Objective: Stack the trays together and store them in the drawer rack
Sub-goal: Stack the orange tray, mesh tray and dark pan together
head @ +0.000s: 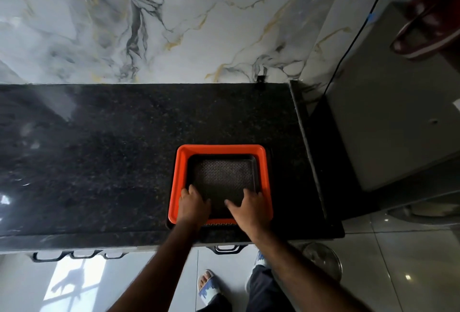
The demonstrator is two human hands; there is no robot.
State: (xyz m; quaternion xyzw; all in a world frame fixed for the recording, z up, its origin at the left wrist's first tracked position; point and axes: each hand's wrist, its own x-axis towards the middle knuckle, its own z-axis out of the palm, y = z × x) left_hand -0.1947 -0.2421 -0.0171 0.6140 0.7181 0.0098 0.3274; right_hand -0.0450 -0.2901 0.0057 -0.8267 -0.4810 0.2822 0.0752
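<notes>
Trays (263, 177) nested flat on counter (99, 150)

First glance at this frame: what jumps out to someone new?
The bright orange tray near the right end of the black granite counter, with a dark patterned tray nested inside. The left hand and right hand rest on the stack's near edge. Behind, a veined marble wall.

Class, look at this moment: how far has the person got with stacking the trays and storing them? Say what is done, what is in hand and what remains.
Done: the dark tray sits nested inside the orange tray on the black counter.
In hand: the left hand and right hand rest on the stack's near edge; whether they grip it is unclear.
Left: storing the stack. It is not yet in any drawer rack; only handles show under the counter edge.
</notes>
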